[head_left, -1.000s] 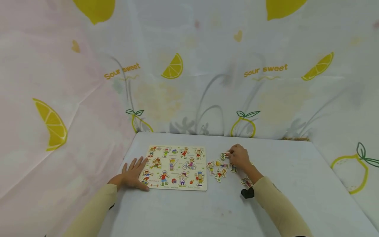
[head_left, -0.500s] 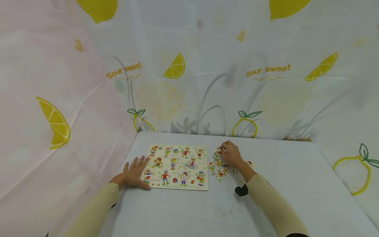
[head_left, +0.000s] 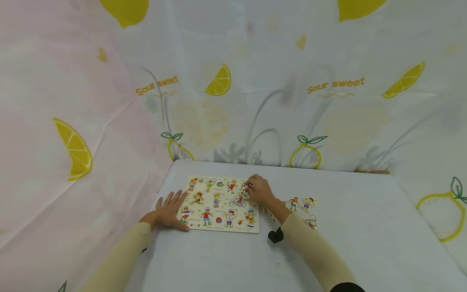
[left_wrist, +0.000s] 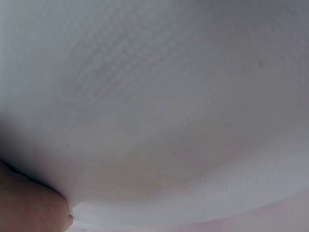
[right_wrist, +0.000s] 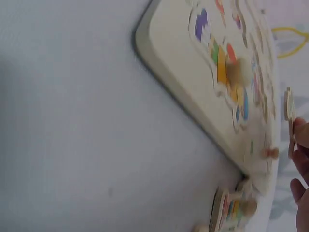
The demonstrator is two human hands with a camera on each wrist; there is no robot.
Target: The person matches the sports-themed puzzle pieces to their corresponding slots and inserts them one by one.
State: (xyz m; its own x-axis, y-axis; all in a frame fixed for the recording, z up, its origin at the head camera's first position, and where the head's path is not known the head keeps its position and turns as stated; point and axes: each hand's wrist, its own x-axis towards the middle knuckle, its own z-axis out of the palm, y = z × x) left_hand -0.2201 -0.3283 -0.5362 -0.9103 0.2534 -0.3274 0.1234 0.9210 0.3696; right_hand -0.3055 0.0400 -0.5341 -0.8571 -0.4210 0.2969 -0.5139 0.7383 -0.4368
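Observation:
A cream wooden puzzle board (head_left: 219, 228) with pictures of children at sports lies on the white table. My left hand (head_left: 166, 211) rests spread at its left edge, fingertips on the board. In the left wrist view only part of that hand (left_wrist: 31, 208) shows, at the lower left. Over the board's upper right corner, my right hand (head_left: 260, 190) pinches a small flat puzzle piece (right_wrist: 289, 106), seen edge-on in the right wrist view and held above the board. A knobbed figure piece (right_wrist: 219, 67) sits in the near corner of the board there.
Several loose puzzle pieces (head_left: 294, 204) lie right of the board, some hidden behind the right forearm. One knobbed piece (right_wrist: 231, 212) is close to the board's edge. A lemon-print cloth (head_left: 237, 101) hangs behind the table.
My right hand has moved left from the loose pieces to above the board's upper right corner, carrying the puzzle piece. My left hand stays at the board's left edge.

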